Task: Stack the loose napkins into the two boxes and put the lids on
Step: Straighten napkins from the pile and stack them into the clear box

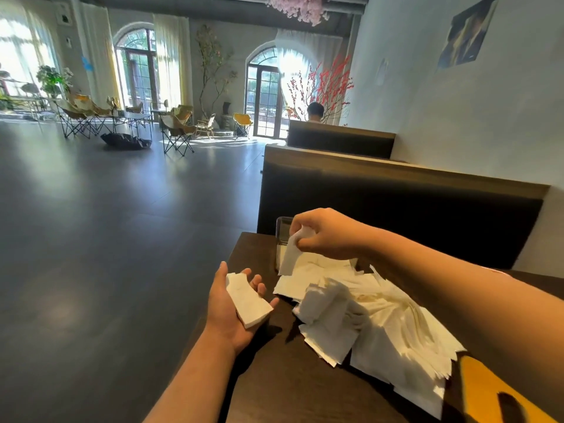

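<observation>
Above the desk [274,377], my right hand [329,236] pinched one napkin [290,254] off the loose pile [381,315], beside the clear box [283,230]. My left hand [232,309] lay palm up, fingers [262,286] loose, seemingly as a tray for the stack [248,303]

left hand [227,312]: napkin stack [248,302] on palm | right hand [329,236]: pinches napkin [290,257]

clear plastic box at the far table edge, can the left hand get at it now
Probably yes. The clear plastic box stands just beyond the left hand, with bare dark wooden table between them. The right hand, pinching a white paper napkin, hangs beside its opening and may crowd it.
</observation>
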Available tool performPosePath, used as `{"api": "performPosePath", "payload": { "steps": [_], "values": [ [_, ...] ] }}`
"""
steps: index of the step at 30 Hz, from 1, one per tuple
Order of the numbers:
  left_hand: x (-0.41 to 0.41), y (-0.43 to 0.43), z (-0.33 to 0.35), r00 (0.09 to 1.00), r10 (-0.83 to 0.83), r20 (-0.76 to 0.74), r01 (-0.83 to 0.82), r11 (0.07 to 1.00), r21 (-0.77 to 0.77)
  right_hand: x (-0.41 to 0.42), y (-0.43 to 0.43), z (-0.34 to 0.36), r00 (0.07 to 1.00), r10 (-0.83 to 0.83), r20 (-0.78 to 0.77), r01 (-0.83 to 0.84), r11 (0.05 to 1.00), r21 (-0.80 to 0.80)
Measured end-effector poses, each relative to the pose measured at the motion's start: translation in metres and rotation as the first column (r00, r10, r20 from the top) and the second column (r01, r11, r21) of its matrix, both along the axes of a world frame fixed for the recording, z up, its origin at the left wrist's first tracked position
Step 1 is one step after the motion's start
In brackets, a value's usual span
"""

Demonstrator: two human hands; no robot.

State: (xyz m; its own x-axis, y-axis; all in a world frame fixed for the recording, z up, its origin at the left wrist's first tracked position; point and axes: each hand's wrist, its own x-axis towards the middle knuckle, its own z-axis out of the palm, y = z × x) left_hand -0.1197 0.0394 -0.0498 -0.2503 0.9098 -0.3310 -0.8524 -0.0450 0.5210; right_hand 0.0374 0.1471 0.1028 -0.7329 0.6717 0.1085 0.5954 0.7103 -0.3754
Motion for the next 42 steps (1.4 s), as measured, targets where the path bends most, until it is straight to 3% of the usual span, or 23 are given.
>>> {"api": "performPosePath", "payload": {
  "steps": [2,7,10,13,16,20,28,33,38,40,42],
  "values": [
    [0.005,-0.001,0.0,0.997,-0.077,-0.024,0.077,0.997,-0.013,0.007,-0.011,0.011,0.999,0.046,0.023,-0.044,0.996,-0.084],
    [0.027,-0.016,0.01,0.928,-0.371,-0.04,0.373,0.926,0.058,0.005,-0.039,0.02,0.938,0.219,0.27,-0.158,0.96,-0.23],
    [0.034,-0.019,0.008,0.901,-0.432,-0.044,0.434,0.897,0.078,-0.008,-0.048,0.005,0.888,0.291,0.356,-0.198,0.941,-0.276],
    [0.035,-0.022,0.006,0.89,-0.457,0.01,0.455,0.888,0.071,-0.019,-0.046,-0.02,0.874,0.297,0.386,-0.226,0.949,-0.22],
    [0.036,-0.026,0.008,0.868,-0.497,0.003,0.495,0.864,0.096,-0.016,-0.04,-0.039,0.938,0.211,0.274,-0.167,0.97,-0.175],
    [0.037,-0.027,0.009,0.873,-0.488,-0.022,0.488,0.869,0.082,0.007,-0.038,-0.048,0.998,0.045,-0.053,-0.051,0.991,-0.126],
    [0.058,-0.024,0.002,0.841,-0.537,0.068,0.532,0.843,0.083,0.129,-0.028,-0.054,0.876,-0.329,-0.353,0.252,0.936,-0.247],
    [0.069,-0.031,0.004,0.808,-0.587,0.056,0.584,0.81,0.064,0.193,-0.043,-0.079,0.804,-0.483,-0.347,0.414,0.873,-0.257],
    [0.069,-0.04,0.002,0.864,-0.499,-0.066,0.499,0.866,-0.022,0.199,-0.07,-0.102,0.848,-0.419,-0.325,0.359,0.905,-0.229],
    [0.069,-0.043,0.003,0.873,-0.474,-0.112,0.475,0.88,-0.024,0.188,-0.079,-0.11,0.892,-0.349,-0.286,0.32,0.936,-0.143],
    [0.068,-0.047,0.004,0.883,-0.451,-0.133,0.454,0.891,-0.009,0.175,-0.083,-0.121,0.956,-0.252,-0.148,0.263,0.963,0.06]
  ]
}}
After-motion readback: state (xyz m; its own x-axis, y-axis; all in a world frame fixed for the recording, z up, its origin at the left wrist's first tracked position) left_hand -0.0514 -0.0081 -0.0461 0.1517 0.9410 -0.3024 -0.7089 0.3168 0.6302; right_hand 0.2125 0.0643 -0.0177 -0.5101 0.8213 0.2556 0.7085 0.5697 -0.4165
